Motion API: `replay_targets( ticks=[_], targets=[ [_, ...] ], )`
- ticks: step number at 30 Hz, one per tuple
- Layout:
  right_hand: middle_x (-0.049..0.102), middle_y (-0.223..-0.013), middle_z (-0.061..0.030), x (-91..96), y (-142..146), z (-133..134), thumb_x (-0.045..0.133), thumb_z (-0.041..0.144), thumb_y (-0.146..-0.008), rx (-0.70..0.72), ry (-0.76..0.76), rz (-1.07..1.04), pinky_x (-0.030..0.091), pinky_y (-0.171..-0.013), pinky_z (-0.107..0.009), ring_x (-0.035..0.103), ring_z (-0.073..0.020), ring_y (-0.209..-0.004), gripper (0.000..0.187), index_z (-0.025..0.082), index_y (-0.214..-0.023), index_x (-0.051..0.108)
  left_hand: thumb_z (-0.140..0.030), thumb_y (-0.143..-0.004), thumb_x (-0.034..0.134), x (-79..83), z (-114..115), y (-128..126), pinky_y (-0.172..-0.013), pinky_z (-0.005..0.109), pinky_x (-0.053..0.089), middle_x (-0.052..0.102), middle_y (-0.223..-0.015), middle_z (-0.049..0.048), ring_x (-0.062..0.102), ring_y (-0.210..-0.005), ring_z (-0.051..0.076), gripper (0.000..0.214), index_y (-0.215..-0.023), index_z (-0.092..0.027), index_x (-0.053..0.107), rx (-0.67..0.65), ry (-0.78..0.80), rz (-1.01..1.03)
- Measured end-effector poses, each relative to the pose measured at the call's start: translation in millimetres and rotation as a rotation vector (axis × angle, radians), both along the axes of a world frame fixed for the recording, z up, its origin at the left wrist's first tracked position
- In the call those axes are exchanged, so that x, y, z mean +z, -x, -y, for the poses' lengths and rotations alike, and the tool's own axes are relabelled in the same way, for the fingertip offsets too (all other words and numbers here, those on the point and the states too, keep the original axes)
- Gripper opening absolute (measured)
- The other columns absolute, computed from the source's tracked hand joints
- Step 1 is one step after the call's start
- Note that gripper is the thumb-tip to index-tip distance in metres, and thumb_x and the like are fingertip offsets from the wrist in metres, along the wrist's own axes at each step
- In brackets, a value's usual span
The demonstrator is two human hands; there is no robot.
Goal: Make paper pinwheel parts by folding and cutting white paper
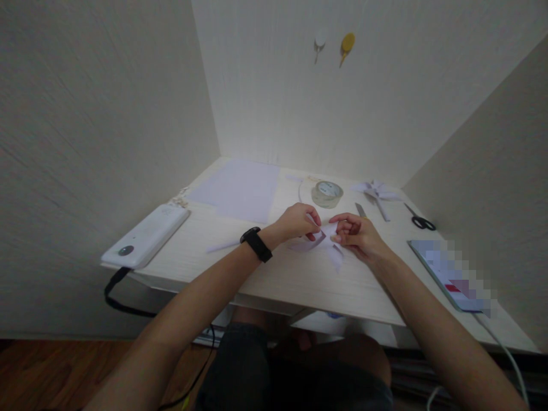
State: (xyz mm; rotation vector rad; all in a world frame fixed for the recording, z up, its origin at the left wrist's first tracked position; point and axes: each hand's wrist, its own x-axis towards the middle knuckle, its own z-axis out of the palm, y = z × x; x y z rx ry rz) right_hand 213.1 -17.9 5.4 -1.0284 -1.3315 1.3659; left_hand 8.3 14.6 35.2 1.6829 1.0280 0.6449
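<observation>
Over the middle of the desk, my left hand [299,221], with a black watch on the wrist, pinches a flap of a white paper pinwheel [336,260]. My right hand [358,237] grips the same paper near its centre, fingers closed on it. Its flaps stick out below and between the hands; the fingers hide part of the folds. A thin rolled paper stick [222,246] lies by my left wrist. Behind my hands sits a roll of clear tape [327,195]. Another pinwheel [375,189], on a paper stick, lies at the back right.
White paper sheets [244,188] lie at the back left of the desk [274,279]. A cutter knife [361,210] is just behind my right hand. Black scissors [423,222] and a phone-like device [449,279] lie right. A white box-shaped device [148,235] with a black strap sits left.
</observation>
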Motion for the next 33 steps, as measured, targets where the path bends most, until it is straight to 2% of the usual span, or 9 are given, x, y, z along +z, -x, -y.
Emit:
replay_targets(
  ticks=[7, 26, 33],
  targets=[
    [0.062, -0.067, 0.0031, -0.9, 0.5, -1.4, 0.092, 0.017, -0.046, 0.010, -0.011, 0.024, 0.040, -0.045, -0.018, 0.047, -0.0045, -0.050, 0.047, 0.018, -0.089, 0.072, -0.002, -0.077, 0.067, 0.5, 0.5, -0.4, -0.048, 0.017, 0.039, 0.062, -0.055, -0.0012, 0.062, -0.046, 0.009, 0.012, -0.077, -0.012, 0.060, 0.016, -0.005, -0.028],
    [0.059, -0.065, 0.0043, -0.7, 1.3, -1.1, 0.091, 0.018, -0.047, -0.002, -0.024, 0.044, 0.034, -0.043, -0.019, 0.041, -0.0036, -0.047, 0.046, 0.018, -0.088, 0.072, -0.002, -0.076, 0.067, -2.6, -1.0, 0.4, -0.048, 0.017, 0.042, 0.063, -0.056, -0.0004, 0.063, -0.047, 0.010, 0.011, -0.077, -0.011, 0.062, 0.013, -0.009, -0.021],
    [0.055, -0.059, 0.0064, -0.3, 3.6, 0.6, 0.091, 0.018, -0.048, 0.013, -0.037, 0.067, 0.029, -0.042, -0.018, 0.040, -0.0035, -0.046, 0.045, 0.017, -0.089, 0.070, -0.006, -0.074, 0.067, -8.1, -2.1, 0.1, -0.053, 0.020, 0.048, 0.066, -0.059, 0.0003, 0.066, -0.051, 0.012, 0.010, -0.081, -0.012, 0.065, -0.004, -0.143, -0.092]
  ],
)
